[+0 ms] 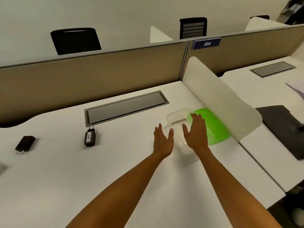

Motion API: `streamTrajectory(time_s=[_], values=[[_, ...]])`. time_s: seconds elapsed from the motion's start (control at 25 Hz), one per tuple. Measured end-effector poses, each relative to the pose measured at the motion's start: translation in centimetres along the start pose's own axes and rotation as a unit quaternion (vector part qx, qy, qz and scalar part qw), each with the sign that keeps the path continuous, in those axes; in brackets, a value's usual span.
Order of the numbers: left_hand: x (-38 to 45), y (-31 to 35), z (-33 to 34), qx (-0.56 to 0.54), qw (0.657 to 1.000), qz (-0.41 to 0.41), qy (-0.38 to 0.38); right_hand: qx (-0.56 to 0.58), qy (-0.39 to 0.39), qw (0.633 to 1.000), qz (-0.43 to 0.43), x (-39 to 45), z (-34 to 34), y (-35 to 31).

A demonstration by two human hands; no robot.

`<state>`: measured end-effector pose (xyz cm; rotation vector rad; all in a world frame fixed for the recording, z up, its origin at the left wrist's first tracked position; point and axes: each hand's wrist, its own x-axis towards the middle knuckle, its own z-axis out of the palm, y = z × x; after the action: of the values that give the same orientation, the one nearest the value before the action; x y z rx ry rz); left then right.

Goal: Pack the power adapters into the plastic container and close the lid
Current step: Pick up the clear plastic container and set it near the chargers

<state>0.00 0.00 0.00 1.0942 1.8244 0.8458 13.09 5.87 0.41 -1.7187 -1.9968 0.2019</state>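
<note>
Both hands out over the white bench (131, 162), palms facing each other, either side of the clear plastic container (178, 120). Left hand (162, 142) with fingers (158, 130) extended and slightly spread, empty, beside the container's left wall; contact unclear. Right hand (196, 132) flat and empty, fingers together, tips over the green lid (215, 127) leaning by the white divider (222, 99). Two black power adapters (90, 137) (25, 143) well apart to the left.
</note>
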Motion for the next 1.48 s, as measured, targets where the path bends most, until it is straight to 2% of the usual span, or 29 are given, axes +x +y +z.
streamTrajectory(time_s=[0.12, 0.28, 0.68, 0.92, 1.04, 1.28, 1.48], values=[[0.5, 2.1, 1.1, -0.124, 0.985, -0.081, -0.090, -0.066, -0.062, 0.993, 0.072, 2.0, -0.7, 2.9], [0.6, 3.4, 1.3, -0.176, 0.964, -0.141, -0.141, 0.008, -0.127, 0.977, 0.169, 2.7, -1.1, 5.5], [-0.6, 3.8, 0.3, -0.274, 0.934, -0.174, -0.148, 0.042, -0.082, 0.985, 0.149, 2.2, -0.3, 4.7], [-2.2, 1.5, -2.6, -0.303, 0.929, -0.171, -0.123, 0.103, -0.042, 0.976, 0.185, 0.1, -0.2, 1.4], [-3.2, -0.5, -5.5, -0.311, 0.934, -0.145, -0.102, 0.138, -0.024, 0.973, 0.185, -1.8, 0.1, -1.2], [-6.7, -5.5, -12.3, -0.309, 0.943, -0.127, -0.014, 0.183, -0.095, 0.960, 0.189, -6.0, 1.8, -8.4], [-10.7, -10.6, -18.9, -0.325, 0.932, -0.152, 0.058, 0.214, -0.150, 0.954, 0.143, -10.1, 3.7, -15.3]])
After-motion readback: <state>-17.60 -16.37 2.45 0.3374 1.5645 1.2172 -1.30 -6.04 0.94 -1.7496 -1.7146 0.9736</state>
